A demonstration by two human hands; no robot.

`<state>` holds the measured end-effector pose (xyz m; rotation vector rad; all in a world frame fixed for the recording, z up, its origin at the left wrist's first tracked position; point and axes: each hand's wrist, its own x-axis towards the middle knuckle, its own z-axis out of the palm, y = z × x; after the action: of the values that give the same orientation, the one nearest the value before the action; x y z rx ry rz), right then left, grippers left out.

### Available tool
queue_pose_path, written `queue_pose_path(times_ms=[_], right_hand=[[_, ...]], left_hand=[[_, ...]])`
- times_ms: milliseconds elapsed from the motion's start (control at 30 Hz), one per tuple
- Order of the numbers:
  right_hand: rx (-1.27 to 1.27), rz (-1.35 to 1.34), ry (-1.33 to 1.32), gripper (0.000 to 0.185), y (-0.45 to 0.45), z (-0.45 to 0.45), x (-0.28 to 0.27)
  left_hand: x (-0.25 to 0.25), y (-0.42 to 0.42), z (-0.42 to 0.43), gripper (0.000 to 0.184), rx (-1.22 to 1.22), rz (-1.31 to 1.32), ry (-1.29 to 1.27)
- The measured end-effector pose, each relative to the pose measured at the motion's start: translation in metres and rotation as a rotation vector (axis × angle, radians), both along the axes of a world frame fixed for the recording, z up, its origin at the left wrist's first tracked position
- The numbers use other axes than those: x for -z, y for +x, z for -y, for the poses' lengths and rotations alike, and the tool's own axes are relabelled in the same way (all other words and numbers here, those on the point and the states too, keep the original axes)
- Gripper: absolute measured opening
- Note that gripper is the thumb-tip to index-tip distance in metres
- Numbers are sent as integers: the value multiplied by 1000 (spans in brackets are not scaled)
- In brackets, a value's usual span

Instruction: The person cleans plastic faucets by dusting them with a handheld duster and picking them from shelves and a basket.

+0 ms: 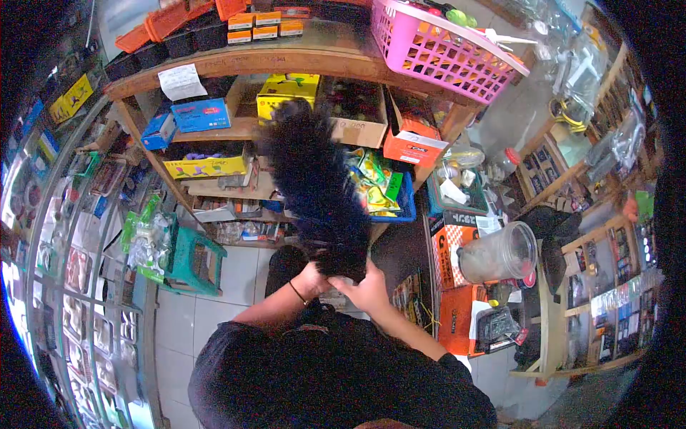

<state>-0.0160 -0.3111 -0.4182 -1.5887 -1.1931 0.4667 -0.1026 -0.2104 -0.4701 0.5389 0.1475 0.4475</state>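
Note:
A black, fluffy feather duster [314, 179] points away from my body, its feathers rising in front of the wooden shelves. My left hand [312, 281], with a dark band at the wrist, closes around the lower left of its base. On the other side my right hand [363, 288] grips the base, thumb reaching toward the left hand. The handle is hidden by the hands. Behind the feathers, partly covered, are a yellow box [286, 91] and an open cardboard box [361, 134].
A pink basket [446, 53] overhangs the top shelf [300, 63]. Glass display cases [78, 286] line the left, beside a green stool [194, 261]. On the right, a clear plastic jar [496, 254] lies by orange boxes [457, 318]. A blue basket [405, 204] holds colourful packets.

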Motion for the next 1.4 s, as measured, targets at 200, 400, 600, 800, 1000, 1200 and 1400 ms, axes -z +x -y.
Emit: queue_pose_path(times_ms=[200,400,600,800,1000,1200,1400], right_hand=[[71,-93,5,34,11,-1,23],[138,-486,40,12,20,-7,-7],[-9,-1034,-36,36,25,-8,-20],[33,-769,-117,33,33,-11,-10],[43,-721,-185,31,58,10,7],[-195,-606,-453,31,71,74,20],[-59,-732,-574,32,65,100,44]], left_hand=[[7,1,-3,36,-49,-170,487],[-17,-16,-26,42,-77,-503,429],[-41,-19,-24,66,86,122,219],[-46,-5,-9,52,30,136,-82],[-30,1,-22,30,29,117,-470],[2,-18,-63,30,80,261,-429],[-56,-16,-54,32,-178,8,-220]])
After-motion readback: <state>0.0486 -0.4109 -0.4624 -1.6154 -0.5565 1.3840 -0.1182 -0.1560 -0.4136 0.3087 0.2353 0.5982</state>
